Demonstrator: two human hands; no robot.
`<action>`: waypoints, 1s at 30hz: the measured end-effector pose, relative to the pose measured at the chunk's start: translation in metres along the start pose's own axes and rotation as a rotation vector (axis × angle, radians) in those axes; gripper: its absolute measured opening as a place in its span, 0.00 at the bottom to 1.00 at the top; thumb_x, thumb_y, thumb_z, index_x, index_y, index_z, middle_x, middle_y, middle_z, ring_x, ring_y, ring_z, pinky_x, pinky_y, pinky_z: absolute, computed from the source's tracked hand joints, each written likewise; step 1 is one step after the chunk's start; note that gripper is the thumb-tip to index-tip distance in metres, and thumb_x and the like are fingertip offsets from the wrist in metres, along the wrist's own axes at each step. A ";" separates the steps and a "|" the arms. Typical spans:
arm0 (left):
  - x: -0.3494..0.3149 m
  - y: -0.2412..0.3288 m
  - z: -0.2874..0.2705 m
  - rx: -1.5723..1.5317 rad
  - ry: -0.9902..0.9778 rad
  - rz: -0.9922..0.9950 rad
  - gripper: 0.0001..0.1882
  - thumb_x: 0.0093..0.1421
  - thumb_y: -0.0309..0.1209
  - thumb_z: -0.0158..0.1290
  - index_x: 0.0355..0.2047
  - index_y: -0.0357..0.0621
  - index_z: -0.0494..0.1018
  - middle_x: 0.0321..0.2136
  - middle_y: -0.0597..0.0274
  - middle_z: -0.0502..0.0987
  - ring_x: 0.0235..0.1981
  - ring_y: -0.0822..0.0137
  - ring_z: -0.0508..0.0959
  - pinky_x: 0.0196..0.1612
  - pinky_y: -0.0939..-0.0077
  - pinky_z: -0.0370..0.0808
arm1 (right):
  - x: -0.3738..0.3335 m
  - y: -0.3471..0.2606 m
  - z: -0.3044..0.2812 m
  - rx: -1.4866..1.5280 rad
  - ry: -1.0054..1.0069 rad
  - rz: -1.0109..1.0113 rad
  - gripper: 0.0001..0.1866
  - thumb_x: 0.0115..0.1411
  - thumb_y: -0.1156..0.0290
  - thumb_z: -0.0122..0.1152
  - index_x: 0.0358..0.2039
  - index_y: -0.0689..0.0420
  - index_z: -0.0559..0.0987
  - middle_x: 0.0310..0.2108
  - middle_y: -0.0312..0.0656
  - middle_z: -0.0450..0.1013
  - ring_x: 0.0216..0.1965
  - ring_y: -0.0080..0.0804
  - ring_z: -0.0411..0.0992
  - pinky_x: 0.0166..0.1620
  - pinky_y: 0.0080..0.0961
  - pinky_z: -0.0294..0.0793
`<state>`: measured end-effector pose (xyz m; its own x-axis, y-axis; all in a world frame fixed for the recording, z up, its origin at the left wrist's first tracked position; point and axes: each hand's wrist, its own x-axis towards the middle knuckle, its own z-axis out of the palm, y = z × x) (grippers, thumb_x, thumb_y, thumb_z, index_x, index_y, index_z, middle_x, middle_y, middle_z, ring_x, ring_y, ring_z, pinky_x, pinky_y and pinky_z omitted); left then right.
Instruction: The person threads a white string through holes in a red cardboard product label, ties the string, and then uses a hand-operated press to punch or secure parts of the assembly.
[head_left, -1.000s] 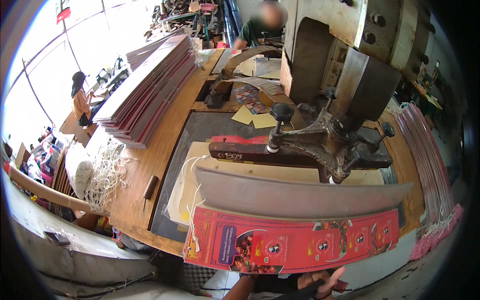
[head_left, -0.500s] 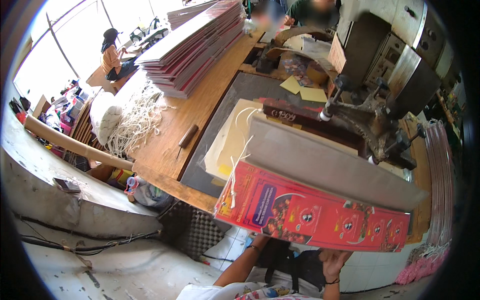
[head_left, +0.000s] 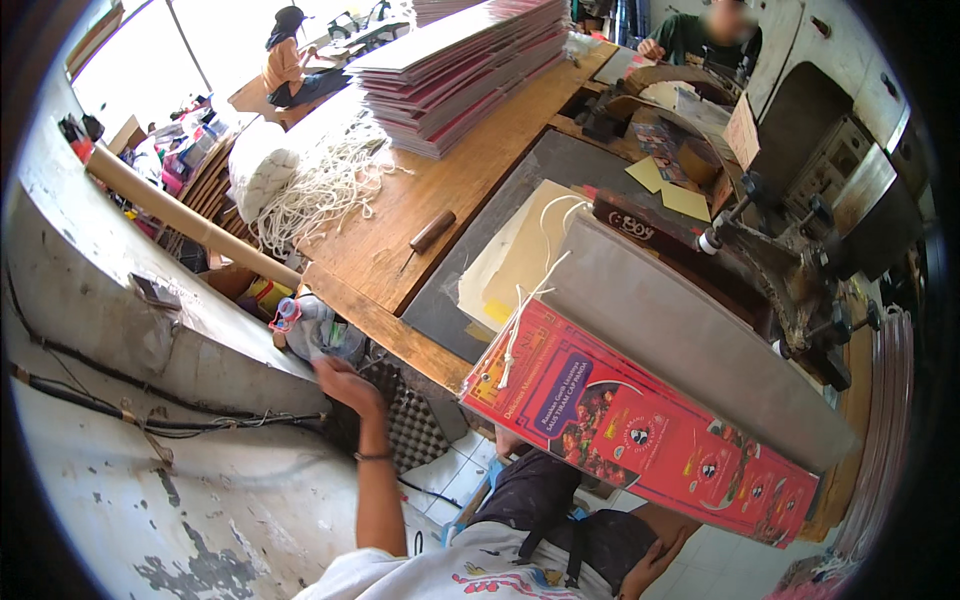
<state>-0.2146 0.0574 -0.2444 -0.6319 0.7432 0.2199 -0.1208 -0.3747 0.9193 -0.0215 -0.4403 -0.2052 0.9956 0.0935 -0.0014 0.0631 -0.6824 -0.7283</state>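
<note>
My left hand is stretched out to my left, below the bench edge, its fingers curled loosely against a bundle of cloth and plastic tucked beside the grey concrete ledge; whether they actually grip it I cannot tell. My right hand sits low by my lap under the red printed carton; its fingers spread upward toward the carton's lower edge, but I cannot tell whether they clasp it.

The carton is a long flat piece resting at the near edge of the wooden workbench; its long axis runs from upper left down to lower right, the left end lifted toward the bench, the right end dropping past my knee; its printed red face turns toward me, and its grey inner side faces up. A white cord handle loops out of its left end.

Behind it lie cream card sheets on a dark mat; a black iron press stands just beyond, close against the carton's far edge. A small wooden-handled tool lies on the bench, a tangle of white cords further left, and a tall stack of flat cartons behind; another person sits far off.
</note>
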 end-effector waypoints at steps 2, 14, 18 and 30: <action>0.044 0.056 0.026 0.103 0.013 0.300 0.23 0.70 0.40 0.37 0.17 0.47 0.52 0.16 0.71 0.53 0.19 0.75 0.53 0.22 0.76 0.53 | 0.002 0.020 0.002 0.000 0.005 -0.103 0.29 0.70 0.64 0.46 0.65 0.66 0.56 0.65 0.58 0.55 0.66 0.48 0.54 0.67 0.38 0.53; 0.150 0.082 0.137 1.027 -0.619 0.794 0.18 0.59 0.24 0.46 0.49 0.45 0.74 0.43 0.57 0.78 0.49 0.57 0.73 0.54 0.56 0.63 | -0.001 0.047 0.004 0.050 0.026 -0.117 0.25 0.70 0.65 0.43 0.62 0.69 0.62 0.64 0.59 0.57 0.65 0.49 0.56 0.67 0.39 0.52; 0.138 0.089 0.137 1.124 -0.691 0.811 0.17 0.60 0.32 0.50 0.49 0.48 0.76 0.45 0.58 0.76 0.51 0.56 0.71 0.57 0.53 0.59 | 0.009 0.061 0.012 0.303 0.090 -0.012 0.28 0.69 0.59 0.45 0.62 0.65 0.63 0.64 0.56 0.57 0.66 0.50 0.54 0.66 0.40 0.52; 0.125 0.114 0.135 0.729 -0.675 1.064 0.10 0.61 0.36 0.54 0.35 0.46 0.81 0.31 0.61 0.81 0.36 0.60 0.77 0.46 0.66 0.64 | 0.023 0.141 0.018 0.219 0.026 -0.137 0.32 0.70 0.52 0.36 0.64 0.65 0.61 0.66 0.52 0.56 0.68 0.47 0.50 0.68 0.38 0.43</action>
<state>-0.2041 0.1819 -0.0685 0.3249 0.4903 0.8087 0.7033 -0.6969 0.1400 0.0095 -0.5210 -0.3201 0.9804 0.1541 0.1229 0.1840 -0.4913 -0.8514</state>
